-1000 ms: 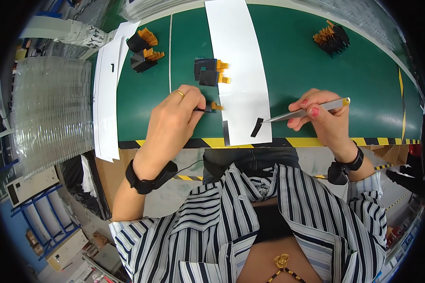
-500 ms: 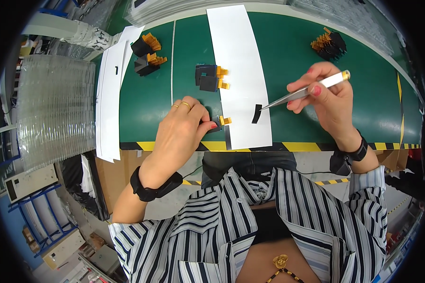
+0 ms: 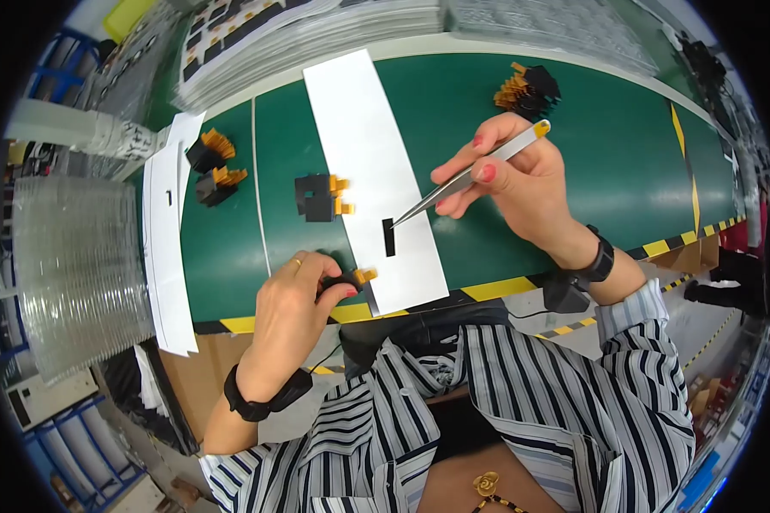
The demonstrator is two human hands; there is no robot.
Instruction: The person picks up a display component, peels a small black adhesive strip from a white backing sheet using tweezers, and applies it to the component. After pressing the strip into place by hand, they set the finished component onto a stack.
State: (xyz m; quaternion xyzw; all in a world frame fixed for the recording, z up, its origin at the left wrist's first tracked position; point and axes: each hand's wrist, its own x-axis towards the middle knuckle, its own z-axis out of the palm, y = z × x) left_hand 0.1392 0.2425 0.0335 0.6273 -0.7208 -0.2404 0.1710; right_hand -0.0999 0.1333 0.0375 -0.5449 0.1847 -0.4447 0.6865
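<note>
My left hand point(image 3: 293, 301) is closed at the near edge of the green mat, thumb and fingers pinching a small black flex-cable part. Its orange connector end point(image 3: 365, 275) sticks out to the right over the white paper strip point(image 3: 359, 111). In my right hand point(image 3: 522, 184) are metal tweezers point(image 3: 436, 197), slanting down to the left. Their tips meet the right edge of a narrow black strip point(image 3: 389, 243) over the paper; whether it is lifted I cannot tell. Beyond my left hand lie black parts point(image 3: 318, 206) with orange tabs.
Clusters of similar parts stand at far left point(image 3: 217, 185) and far right point(image 3: 535, 90). White sheets point(image 3: 167, 256) lie on the left beside a stack of clear trays point(image 3: 77, 265). More stacked trays point(image 3: 316, 47) line the back. Yellow-black tape point(image 3: 505, 291) marks the near edge.
The whole view has shifted. Over the paper, the black strip has moved left with the tweezers, closer to the orange connector, and now stands straighter. My left hand keeps its pinch.
</note>
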